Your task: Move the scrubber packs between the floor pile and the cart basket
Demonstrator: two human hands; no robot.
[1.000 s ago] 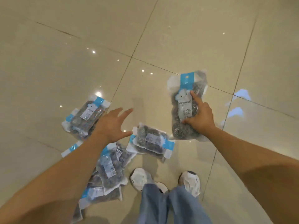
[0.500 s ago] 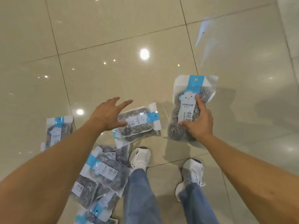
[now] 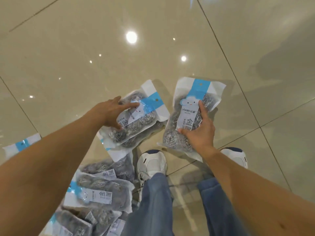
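Observation:
My right hand (image 3: 199,134) grips a clear packet of steel scouring balls (image 3: 186,106) with a blue and white header, thumb across its label, held upright above the floor. My left hand (image 3: 109,113) reaches down with fingers spread and fairly straight. Its fingertips and thumb touch a second, similar packet (image 3: 146,116), which lies on top of another packet on the tiles.
A pile of several more packets (image 3: 102,189) lies at lower left beside my white shoes (image 3: 151,165). One lone packet (image 3: 20,145) sits at the far left edge. The floor is glossy beige tile (image 3: 85,57) with grout lines and light reflections.
The view has swung and moved closer to the floor. My left hand has come down from above the packet onto it. My right hand keeps its hold on its packet.

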